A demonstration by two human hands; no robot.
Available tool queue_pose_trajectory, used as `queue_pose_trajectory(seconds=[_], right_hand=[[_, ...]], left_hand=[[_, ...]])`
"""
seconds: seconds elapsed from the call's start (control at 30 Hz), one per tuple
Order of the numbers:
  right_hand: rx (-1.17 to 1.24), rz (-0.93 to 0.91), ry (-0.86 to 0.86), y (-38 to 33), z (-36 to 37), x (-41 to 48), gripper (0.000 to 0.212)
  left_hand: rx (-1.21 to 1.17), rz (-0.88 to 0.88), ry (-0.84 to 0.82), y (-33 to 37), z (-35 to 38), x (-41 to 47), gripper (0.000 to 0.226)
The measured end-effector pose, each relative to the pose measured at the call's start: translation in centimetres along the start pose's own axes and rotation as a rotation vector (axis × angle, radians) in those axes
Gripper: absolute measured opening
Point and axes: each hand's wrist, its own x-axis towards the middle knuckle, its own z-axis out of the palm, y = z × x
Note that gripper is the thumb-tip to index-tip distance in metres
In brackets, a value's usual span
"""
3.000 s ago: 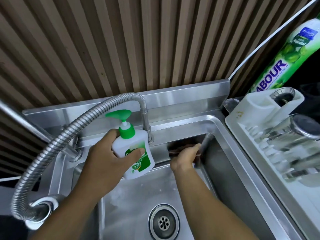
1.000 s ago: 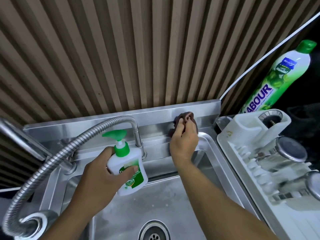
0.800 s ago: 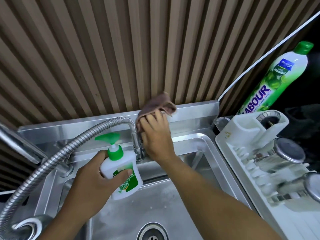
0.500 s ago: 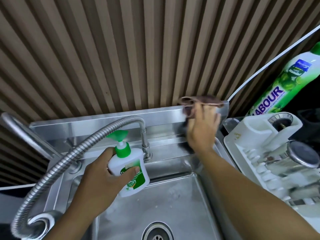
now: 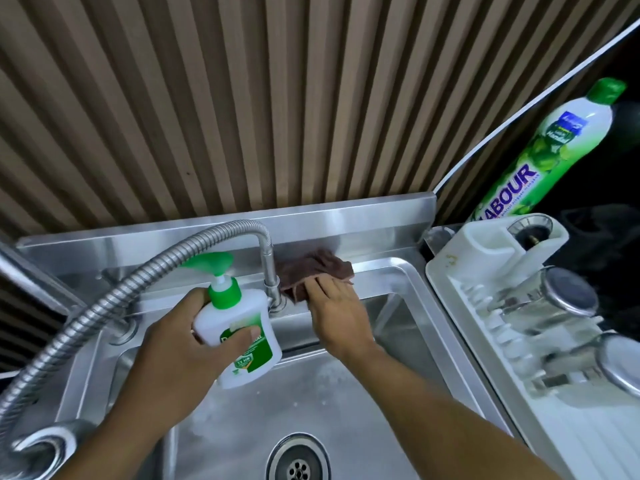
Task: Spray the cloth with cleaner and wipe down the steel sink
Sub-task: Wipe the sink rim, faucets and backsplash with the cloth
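Cloth (image 5: 317, 268): brown, bunched on the back ledge of the steel sink (image 5: 408, 268), just right of the tap (image 5: 269, 268). My right hand (image 5: 337, 315) lies on it, fingers (image 5: 320, 289) straight and together, pressing flat, not pinching. I judge the cloth soft, light and limp. Likely damp, so it should drag well on steel. Work it by palm pressure or gather a fold.

Left hand (image 5: 173, 355) has its fingers wrapped round the white pump bottle (image 5: 242, 337), thumb across the label. Light plastic, probably slick if wet. Grip the body, not the green pump.

Readable: "12 HR" on its label, brand covered by the thumb. Tall green bottle (image 5: 540, 157) behind the dish rack (image 5: 485, 265) reads "ABOUR", first letter hidden.
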Motion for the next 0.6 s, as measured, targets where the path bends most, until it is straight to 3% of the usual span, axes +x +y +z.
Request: queue_pose_trajectory(seconds=[0.13, 0.23, 0.4, 0.53, 0.6], right_hand=[[-0.281, 0.366, -0.032, 4.3, -3.2, 0.2, 0.041], [-0.434, 0.619, -0.277, 6.5, -5.6, 0.9, 0.062], [-0.626, 0.404, -0.525, 6.6, -8.8, -1.2, 0.063], [-0.571, 0.289, -0.477, 6.2, -10.2, -5.4, 0.073], [-0.551, 0.319, -0.447, 6.1, -10.2, -7.9, 0.061]], left_hand=[[-0.009, 0.0, -0.022, 0.3, 0.4, 0.1, 0.041], [-0.006, 0.025, -0.028, 0.7, 0.9, 0.0, 0.037], [-0.014, 0.067, -0.054, 2.2, 2.8, 0.1, 0.035], [-0.011, 0.131, -0.046, 4.4, 5.1, 0.6, 0.033], [0.002, 0.171, -0.036, 5.3, 6.8, 1.3, 0.034]])
